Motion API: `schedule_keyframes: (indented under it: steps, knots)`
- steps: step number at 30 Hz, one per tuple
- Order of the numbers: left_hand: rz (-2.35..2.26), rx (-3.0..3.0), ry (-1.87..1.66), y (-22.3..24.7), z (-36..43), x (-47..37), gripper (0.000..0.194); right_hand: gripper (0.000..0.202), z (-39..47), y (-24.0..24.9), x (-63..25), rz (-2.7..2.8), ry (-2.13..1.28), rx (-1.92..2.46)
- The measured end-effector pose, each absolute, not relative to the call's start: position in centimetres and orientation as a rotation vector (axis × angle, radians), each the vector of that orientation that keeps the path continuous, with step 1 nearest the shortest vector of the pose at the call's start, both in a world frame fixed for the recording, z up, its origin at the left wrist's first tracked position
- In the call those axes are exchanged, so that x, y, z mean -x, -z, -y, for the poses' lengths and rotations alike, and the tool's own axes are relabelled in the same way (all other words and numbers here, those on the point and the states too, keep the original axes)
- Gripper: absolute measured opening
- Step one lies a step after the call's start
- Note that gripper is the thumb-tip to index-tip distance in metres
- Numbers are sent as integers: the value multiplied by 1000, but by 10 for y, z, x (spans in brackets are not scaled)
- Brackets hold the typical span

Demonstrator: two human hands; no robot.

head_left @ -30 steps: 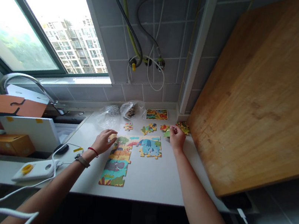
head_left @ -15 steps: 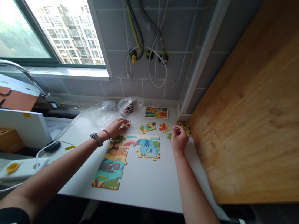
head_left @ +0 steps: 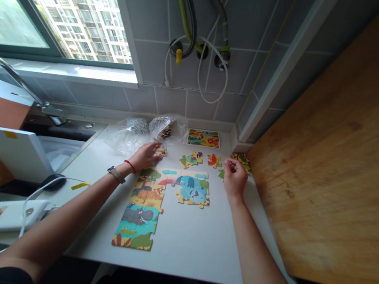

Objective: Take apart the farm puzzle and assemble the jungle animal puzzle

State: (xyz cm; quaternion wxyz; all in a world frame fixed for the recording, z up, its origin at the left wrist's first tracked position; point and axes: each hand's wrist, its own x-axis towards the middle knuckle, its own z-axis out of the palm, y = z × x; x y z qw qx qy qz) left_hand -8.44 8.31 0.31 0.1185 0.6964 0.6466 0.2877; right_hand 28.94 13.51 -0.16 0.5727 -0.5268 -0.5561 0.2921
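Observation:
A partly joined jigsaw puzzle (head_left: 143,215) lies on the white counter, with a hippo at its left and a blue elephant section (head_left: 193,191) at its upper right. Beyond it, my left hand (head_left: 145,155) has its fingers apart, the tips touching a small puzzle piece (head_left: 161,151). My right hand (head_left: 235,173) is closed, thumb against fingers, beside a green piece (head_left: 221,174) and dark patterned pieces (head_left: 243,161); what it pinches, if anything, is hidden. Between the hands lie a green-and-yellow cluster (head_left: 191,160) and a red animal piece (head_left: 214,160).
Behind the pieces are a picture card (head_left: 204,138) and clear plastic bags (head_left: 166,129). A large wooden board (head_left: 345,151) leans at the right. At the left are a power strip (head_left: 7,217), a cable, boxes and a sink tap (head_left: 14,75).
The camera view has shifted and moved a little closer. My left fingers have spread slightly at the small piece. My right hand remains closed near the dark pieces.

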Motion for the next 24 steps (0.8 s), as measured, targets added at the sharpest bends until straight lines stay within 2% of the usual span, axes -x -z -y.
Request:
schedule_keyframes:
  steps: [6,10,15,21,24]
  knots:
    - [-1817,-2026,-991,8,-80,85,51,36,-139,6,-292,1188,-771,1280]
    - [-1678,-2150,-1185,10,-77,81,40,38,-140,7,-294,1134,-801,1276]
    - [-1657,-2227,-1234,9,-70,76,31,40,-139,9,-296,1155,-764,1270]
    - [-1557,-2140,-1492,-3,-66,70,14,41,-135,9,-296,1217,-704,1295]
    - [-1436,-1969,-1573,-18,-56,61,12,42,-135,9,-296,1228,-702,1303]
